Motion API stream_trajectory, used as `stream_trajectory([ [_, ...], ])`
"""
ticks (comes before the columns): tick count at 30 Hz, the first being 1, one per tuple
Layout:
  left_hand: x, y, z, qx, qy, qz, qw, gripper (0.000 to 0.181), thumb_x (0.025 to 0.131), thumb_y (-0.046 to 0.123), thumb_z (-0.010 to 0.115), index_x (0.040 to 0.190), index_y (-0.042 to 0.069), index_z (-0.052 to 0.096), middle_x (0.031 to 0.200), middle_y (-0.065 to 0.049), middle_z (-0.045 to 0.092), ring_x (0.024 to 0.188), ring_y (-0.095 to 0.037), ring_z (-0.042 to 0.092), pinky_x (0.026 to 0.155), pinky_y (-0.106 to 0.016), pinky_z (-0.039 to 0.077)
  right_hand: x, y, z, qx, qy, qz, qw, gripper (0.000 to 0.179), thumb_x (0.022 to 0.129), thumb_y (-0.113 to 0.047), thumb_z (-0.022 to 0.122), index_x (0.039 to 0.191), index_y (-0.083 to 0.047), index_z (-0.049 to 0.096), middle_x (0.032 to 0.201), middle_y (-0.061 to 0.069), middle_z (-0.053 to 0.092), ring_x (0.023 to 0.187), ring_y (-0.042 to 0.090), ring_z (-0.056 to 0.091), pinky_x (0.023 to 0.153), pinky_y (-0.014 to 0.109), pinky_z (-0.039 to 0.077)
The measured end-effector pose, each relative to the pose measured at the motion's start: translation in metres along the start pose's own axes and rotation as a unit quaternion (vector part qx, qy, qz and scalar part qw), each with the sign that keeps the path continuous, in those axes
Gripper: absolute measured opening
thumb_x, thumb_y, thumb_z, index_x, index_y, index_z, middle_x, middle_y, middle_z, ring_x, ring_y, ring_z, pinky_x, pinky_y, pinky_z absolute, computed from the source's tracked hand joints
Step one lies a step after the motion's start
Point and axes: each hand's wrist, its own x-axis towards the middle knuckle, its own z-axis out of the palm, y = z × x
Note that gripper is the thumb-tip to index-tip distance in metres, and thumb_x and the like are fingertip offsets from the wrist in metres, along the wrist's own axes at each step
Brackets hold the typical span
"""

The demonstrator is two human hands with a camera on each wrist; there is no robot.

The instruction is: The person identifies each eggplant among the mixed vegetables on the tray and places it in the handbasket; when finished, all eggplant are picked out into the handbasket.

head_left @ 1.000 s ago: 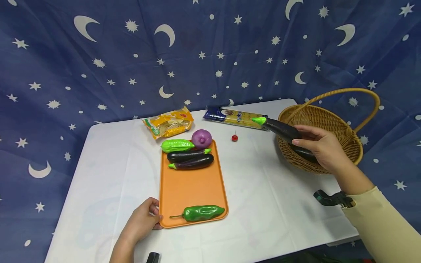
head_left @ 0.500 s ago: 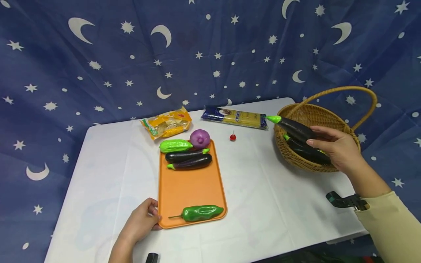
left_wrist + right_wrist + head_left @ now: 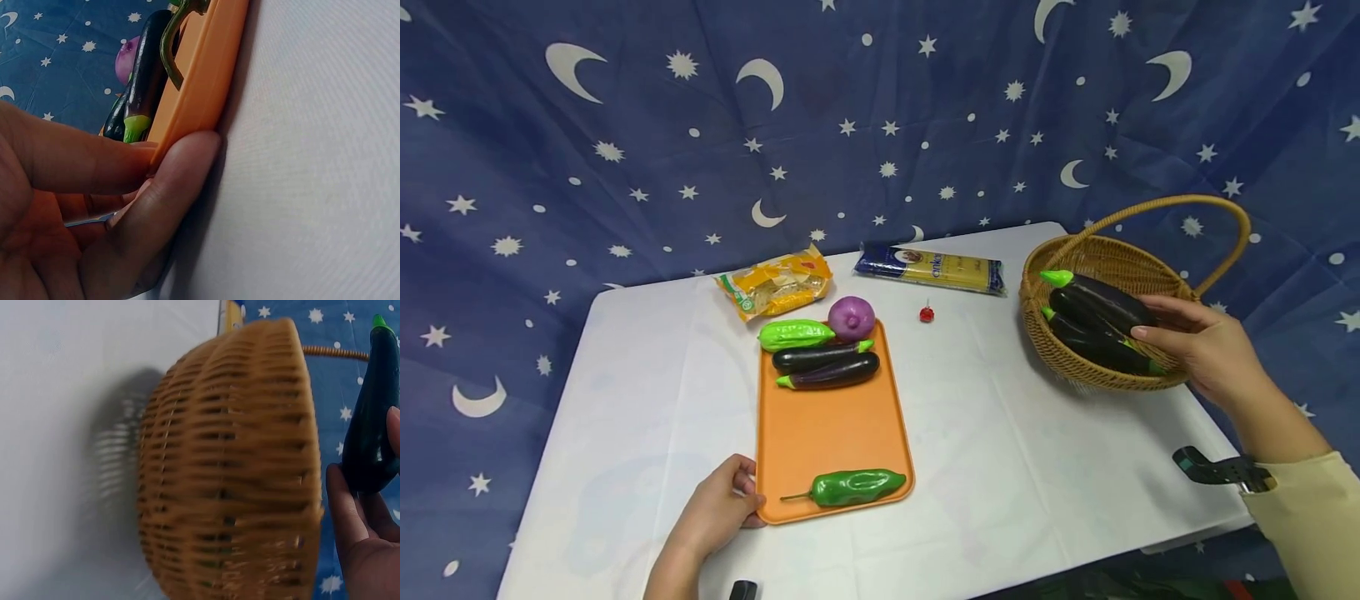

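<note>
My right hand (image 3: 1202, 346) grips an eggplant (image 3: 1108, 302) by its rounded end, its green stem pointing left, over the wicker basket (image 3: 1037, 350). More eggplants (image 3: 1093, 343) lie inside that basket below it. In the right wrist view, the held eggplant (image 3: 375, 406) shows beyond the basket rim (image 3: 306, 425), with fingers curled round its lower end. My left hand (image 3: 718, 504) pinches the near left corner of an orange tray (image 3: 827, 425); the left wrist view shows thumb and finger at the tray rim (image 3: 200, 94). On the tray are a green pepper (image 3: 857, 487) and two eggplants (image 3: 827, 372).
A bitter melon (image 3: 795, 334) and a purple onion (image 3: 852, 318) sit at the tray's far end. Behind are a yellow food bag (image 3: 778, 283) and a spaghetti pack (image 3: 932, 268). A small red object (image 3: 927, 314) lies on the white table (image 3: 992, 467). The basket handle (image 3: 1187, 200) arches upward.
My right hand has moved right with the eggplant, so that its stem end, earlier left of the basket, is now over the basket. My left hand keeps its hold on the tray corner.
</note>
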Motion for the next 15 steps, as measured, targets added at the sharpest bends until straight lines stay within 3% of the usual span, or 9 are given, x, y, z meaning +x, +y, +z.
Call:
stream_trajectory([
  [5, 0.0, 0.001, 0.0, 0.002, -0.002, -0.005, 1.0, 0.038, 0.086, -0.01, 0.068, 0.12, -0.004, 0.051, 0.091, -0.01, 0.051, 0.067, -0.02, 0.062, 0.056, -0.028, 0.061, -0.003, 0.007, -0.012, 0.023, 0.006, 0.015, 0.9996, 0.057, 0.091, -0.011, 0.075, 0.145, -0.013, 0.055, 0.12, -0.015, 0.056, 0.099, -0.002, 0.059, 0.072, 0.012, 0.056],
  [9, 0.0, 0.001, 0.0, -0.004, -0.003, 0.0, 1.0, 0.038, 0.086, -0.011, 0.068, 0.12, -0.005, 0.051, 0.091, -0.01, 0.051, 0.068, -0.02, 0.062, 0.057, -0.029, 0.061, -0.004, 0.012, -0.017, -0.033, 0.022, 0.025, 0.9989, 0.063, 0.092, -0.018, 0.076, 0.148, -0.012, 0.05, 0.126, -0.016, 0.05, 0.103, -0.006, 0.053, 0.075, 0.008, 0.053],
  [15, 0.001, 0.0, 0.0, -0.004, -0.006, 0.001, 1.0, 0.038, 0.086, -0.011, 0.067, 0.12, -0.005, 0.05, 0.091, -0.01, 0.05, 0.068, -0.02, 0.062, 0.057, -0.029, 0.061, -0.003, 0.017, -0.02, -0.067, 0.032, 0.039, 0.9965, 0.066, 0.092, -0.025, 0.076, 0.149, -0.011, 0.048, 0.148, 0.007, 0.037, 0.101, -0.009, 0.052, 0.075, 0.007, 0.052],
])
